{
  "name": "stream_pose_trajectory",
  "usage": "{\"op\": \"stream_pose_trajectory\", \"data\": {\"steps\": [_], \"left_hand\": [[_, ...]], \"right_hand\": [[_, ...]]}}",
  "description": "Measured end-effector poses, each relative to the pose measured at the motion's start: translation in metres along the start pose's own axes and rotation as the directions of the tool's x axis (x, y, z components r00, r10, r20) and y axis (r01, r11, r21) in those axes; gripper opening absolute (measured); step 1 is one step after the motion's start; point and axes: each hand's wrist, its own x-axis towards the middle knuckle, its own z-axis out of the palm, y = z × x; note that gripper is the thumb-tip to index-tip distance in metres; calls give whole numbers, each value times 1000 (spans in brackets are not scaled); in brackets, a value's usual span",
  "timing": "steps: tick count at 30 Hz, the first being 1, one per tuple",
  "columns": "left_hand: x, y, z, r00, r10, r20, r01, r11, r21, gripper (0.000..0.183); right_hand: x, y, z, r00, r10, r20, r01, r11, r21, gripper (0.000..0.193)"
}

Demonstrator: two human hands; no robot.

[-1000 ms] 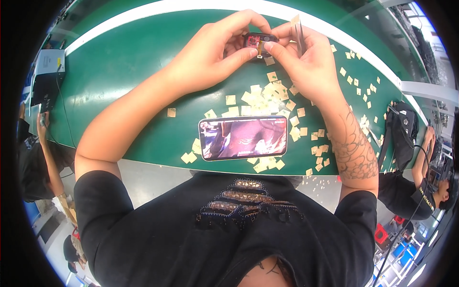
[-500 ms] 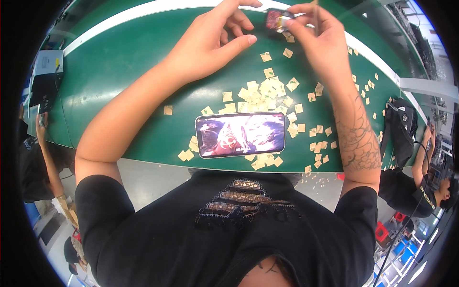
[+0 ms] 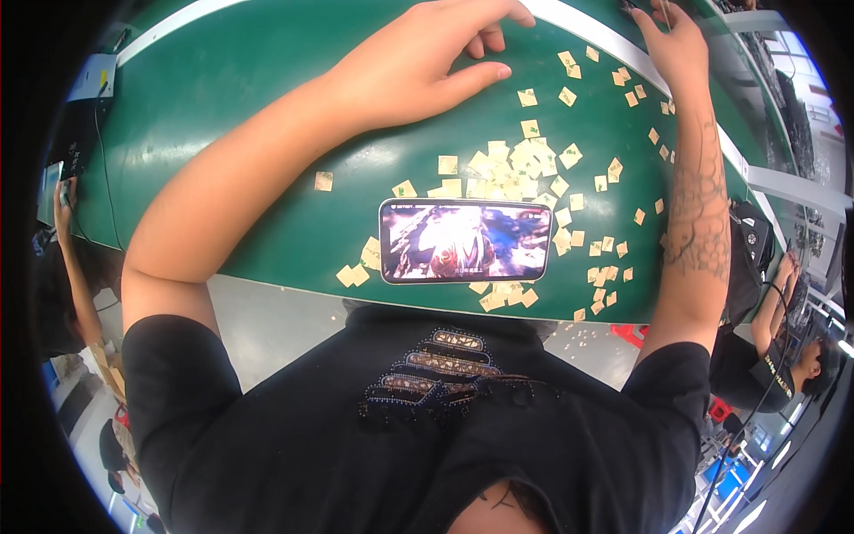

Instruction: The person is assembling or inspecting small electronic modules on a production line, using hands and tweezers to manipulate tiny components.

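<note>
The person is leaning over a green table (image 3: pixel 267 133), both bare arms stretched out toward its far side. The left hand (image 3: pixel 418 62) is lying palm down on the green surface at the far middle, its fingers (image 3: pixel 485 76) loosely spread and a little curled, the thumb pointing right; it is gripping nothing. Just right of that thumb, small tan paper squares (image 3: pixel 511 169) are scattered, thickening into a heap nearer the person.

The right hand (image 3: pixel 676 40) is reaching further away, up to the far right edge of the table where a pale strip (image 3: pixel 596 40) is running along the border. Its fingers are drawn together around a thin, light, stick-like tool (image 3: pixel 665 11) that pokes out past the top of the view; how tightly they are closing on it I cannot tell, because the fingertips are cut off at the rim. The forearm behind it is bearing a dark tattoo.

A smartphone (image 3: pixel 464 240) is lying flat on the near side of the table, lengthwise left to right, its screen lit with a colourful moving picture. The heap of paper squares is touching its far edge, and more squares are lying loose at its left, right and near sides. One single square (image 3: pixel 324 181) is sitting apart, well to the left.

Off to the right, below the table's edge, another person in dark clothes (image 3: pixel 774 347) is sitting.
</note>
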Motion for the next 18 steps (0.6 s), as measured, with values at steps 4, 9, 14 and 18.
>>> {"op": "stream_pose_trajectory", "data": {"steps": [4,9,14,18], "left_hand": [[-3,-7,1,998,-50,-33,50,999,-13,46],[-3,0,-1,986,-165,-37,159,979,-127,41],[0,1,-3,993,-111,-32,108,989,-102,34],[0,-10,0,999,35,11,-34,994,-100,28]], "right_hand": [[-56,-62,-23,883,-235,407,61,916,396,20],[-121,-110,-35,602,-540,589,126,792,598,25],[-121,-100,-25,676,-476,563,76,804,589,23],[-123,-91,-13,815,-429,391,133,794,594,17]]}}
